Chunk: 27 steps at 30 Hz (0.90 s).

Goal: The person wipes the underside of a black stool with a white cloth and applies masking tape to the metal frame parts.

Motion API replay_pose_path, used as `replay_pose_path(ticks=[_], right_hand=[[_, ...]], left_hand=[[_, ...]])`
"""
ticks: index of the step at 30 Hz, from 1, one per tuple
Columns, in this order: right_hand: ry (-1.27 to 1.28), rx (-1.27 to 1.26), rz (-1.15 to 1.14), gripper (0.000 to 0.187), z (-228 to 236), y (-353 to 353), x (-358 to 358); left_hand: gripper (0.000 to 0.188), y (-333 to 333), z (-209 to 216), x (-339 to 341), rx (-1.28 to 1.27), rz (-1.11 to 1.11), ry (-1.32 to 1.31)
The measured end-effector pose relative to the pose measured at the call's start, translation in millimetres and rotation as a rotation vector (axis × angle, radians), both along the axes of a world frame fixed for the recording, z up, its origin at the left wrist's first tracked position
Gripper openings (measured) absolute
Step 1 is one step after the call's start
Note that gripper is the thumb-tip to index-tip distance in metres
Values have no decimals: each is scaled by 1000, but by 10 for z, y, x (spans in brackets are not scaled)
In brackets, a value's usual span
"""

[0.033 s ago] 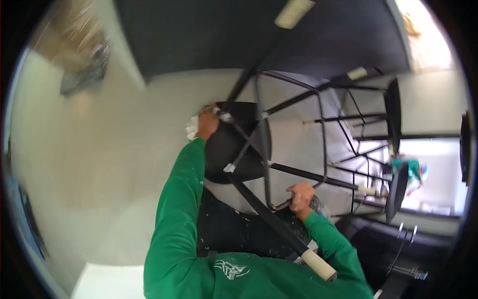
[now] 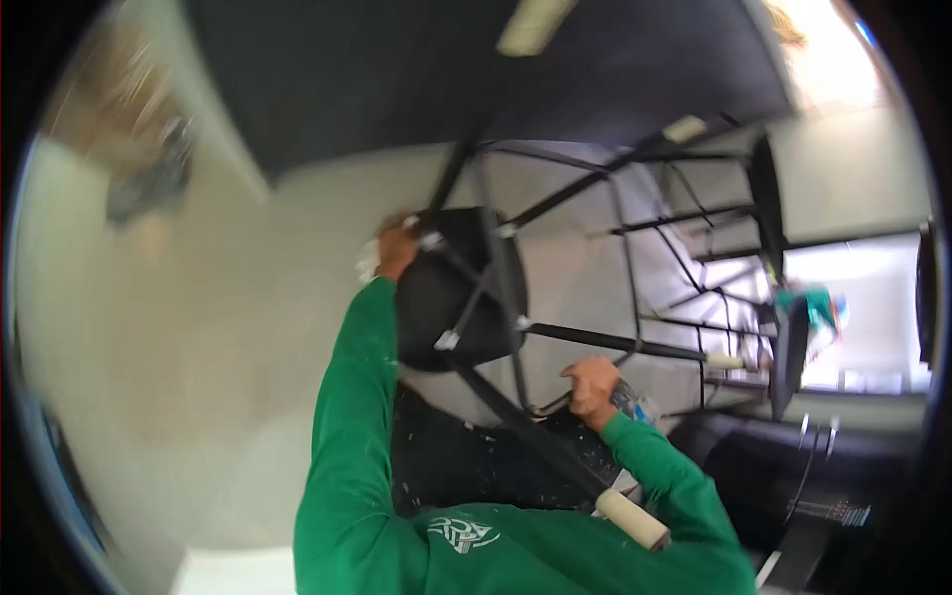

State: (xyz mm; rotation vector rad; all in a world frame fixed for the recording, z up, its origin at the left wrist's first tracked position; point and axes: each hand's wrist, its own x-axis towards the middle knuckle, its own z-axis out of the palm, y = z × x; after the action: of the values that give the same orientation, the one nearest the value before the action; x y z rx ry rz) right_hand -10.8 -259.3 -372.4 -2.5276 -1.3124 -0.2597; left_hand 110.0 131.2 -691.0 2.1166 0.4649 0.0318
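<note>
Stool: black seat and frame, pale beige leg caps. Sleeves: green (white emblem on the chest). Trousers: black, speckled white. Floor: off-white.

Pale, smooth floor fills the left half of the view. A large dark panel spans the top, bearing a light oblong fixture. At right stand further black metal-framed stools, one beside another, against a light wall. A bright window opening admits daylight at the right edge. A blurred brown and grey object lies at upper left.
</note>
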Motion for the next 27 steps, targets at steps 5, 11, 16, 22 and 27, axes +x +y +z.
replay_pose_path(ticks=[5, 11, 16, 22, 27], right_hand=[[69, 207, 60, 21, 41, 376, 150], [288, -25, 96, 32, 318, -58, 71], [194, -52, 236, 35, 340, -10, 264], [141, -88, 190, 31, 449, -463, 438], [104, 207, -141, 14, 899, -653, 139]], left_hand=[[63, 977, -262, 230, -137, 243, 48], [61, -5, -43, -727, 181, -8, -101], [51, 237, 116, -1399, -213, 100, -277], [59, 345, 968, -1495, -995, 514, -330], [63, 541, 1918, -1136, -1061, 268, -269]])
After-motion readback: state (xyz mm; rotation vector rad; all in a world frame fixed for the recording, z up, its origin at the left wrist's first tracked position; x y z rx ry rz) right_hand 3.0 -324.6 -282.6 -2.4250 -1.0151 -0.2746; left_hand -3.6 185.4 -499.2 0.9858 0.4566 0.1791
